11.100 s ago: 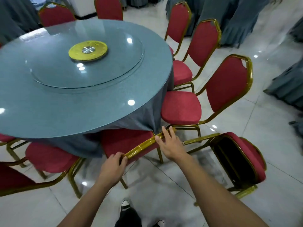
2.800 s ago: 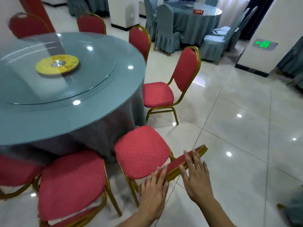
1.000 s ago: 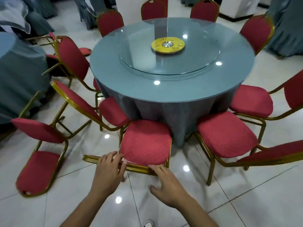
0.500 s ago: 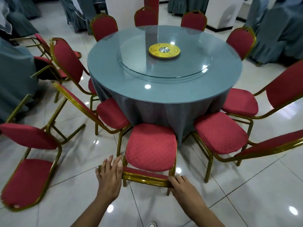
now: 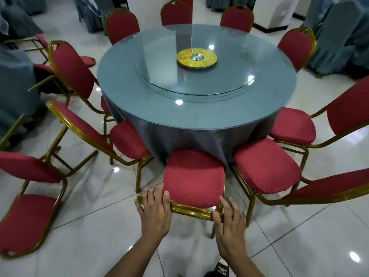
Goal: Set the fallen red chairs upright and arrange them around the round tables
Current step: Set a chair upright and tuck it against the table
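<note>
Standing upright around most of the round table were red chairs, so the job looked largely done at this table: chairs ringed its far edge, both sides and the near edge. What seemed left lay by the floor's left edge, where a fallen chair rested on its back with its legs sticking out sideways, and further chair frames lay tangled beyond it near the far-left corner.

The near chair stood on its feet, its seat front tucked against the cloth at the table's near edge and its gold top rail closest to the person. The left hand rested over the left end of that rail, fingers fairly straight and reaching to the seat's corner. The right hand lay over the right end, its fingers spread and only lightly bent. Neither hand appeared clamped round the rail; both looked like flat, pushing contact. The chair sat directly ahead of both hands, between them and the table.
</note>
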Action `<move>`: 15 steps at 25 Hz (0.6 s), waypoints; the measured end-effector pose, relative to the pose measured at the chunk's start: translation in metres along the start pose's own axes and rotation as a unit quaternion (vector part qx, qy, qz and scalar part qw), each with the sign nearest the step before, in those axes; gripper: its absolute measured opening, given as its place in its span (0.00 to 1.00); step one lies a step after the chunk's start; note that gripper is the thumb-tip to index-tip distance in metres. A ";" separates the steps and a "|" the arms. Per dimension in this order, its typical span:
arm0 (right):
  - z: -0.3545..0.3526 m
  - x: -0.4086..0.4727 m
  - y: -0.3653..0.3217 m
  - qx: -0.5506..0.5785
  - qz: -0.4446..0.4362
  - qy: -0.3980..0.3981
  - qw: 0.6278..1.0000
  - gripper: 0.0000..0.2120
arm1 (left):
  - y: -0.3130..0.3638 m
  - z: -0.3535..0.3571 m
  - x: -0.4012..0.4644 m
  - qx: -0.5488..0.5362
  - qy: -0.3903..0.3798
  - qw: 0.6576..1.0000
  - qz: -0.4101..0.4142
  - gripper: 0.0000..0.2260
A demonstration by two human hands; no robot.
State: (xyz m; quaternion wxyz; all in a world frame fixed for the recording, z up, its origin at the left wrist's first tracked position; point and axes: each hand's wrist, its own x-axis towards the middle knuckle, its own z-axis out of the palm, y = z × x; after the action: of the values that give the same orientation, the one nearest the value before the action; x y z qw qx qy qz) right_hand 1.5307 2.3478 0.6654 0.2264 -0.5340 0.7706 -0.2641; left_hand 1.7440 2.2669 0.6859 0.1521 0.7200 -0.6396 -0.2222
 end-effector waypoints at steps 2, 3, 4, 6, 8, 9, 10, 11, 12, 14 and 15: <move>-0.014 0.036 0.015 0.001 -0.027 -0.004 1.000 0.31 | 0.023 0.010 0.017 0.005 -0.005 1.000 -0.015 0.33; -0.022 0.055 0.022 -0.008 -0.037 -0.013 0.999 0.31 | 0.035 0.016 0.026 0.008 -0.007 1.000 -0.025 0.32; -0.029 0.074 0.029 -0.019 -0.045 -0.024 0.999 0.32 | 0.047 0.021 0.034 0.009 -0.005 0.999 -0.035 0.31; -0.039 0.109 0.039 -0.036 -0.059 -0.050 0.996 0.31 | 0.065 0.032 0.051 0.000 0.007 0.998 -0.056 0.28; -0.045 0.139 0.047 -0.038 -0.069 -0.068 0.995 0.31 | 0.080 0.042 0.068 -0.013 0.018 0.997 -0.068 0.29; -0.045 0.153 0.049 -0.036 -0.074 -0.075 0.994 0.31 | 0.085 0.044 0.077 -0.015 0.019 0.997 -0.072 0.28; -0.046 0.167 0.050 -0.036 -0.078 -0.082 0.993 0.32 | 0.090 0.046 0.087 -0.015 0.019 0.997 -0.078 0.25; -0.046 0.180 0.049 -0.036 -0.082 -0.087 0.992 0.32 | 0.095 0.047 0.098 -0.013 0.018 0.996 -0.085 0.23; -0.047 0.194 0.047 -0.034 -0.087 -0.090 0.991 0.33 | 0.099 0.047 0.110 -0.013 0.018 0.996 -0.088 0.22; -0.048 0.215 0.046 -0.029 -0.093 -0.090 0.991 0.33 | 0.106 0.048 0.126 -0.025 0.026 0.995 -0.092 0.21; -0.048 0.222 0.046 -0.026 -0.092 -0.091 0.991 0.33 | 0.108 0.050 0.131 -0.032 0.034 0.995 -0.090 0.20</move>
State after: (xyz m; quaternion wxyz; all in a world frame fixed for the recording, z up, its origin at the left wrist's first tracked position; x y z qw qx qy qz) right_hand 1.3956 2.1599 0.6568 0.2561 -0.6303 0.7009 -0.2143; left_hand 1.6373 2.1262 0.6811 0.1766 0.7765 -0.5591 -0.2308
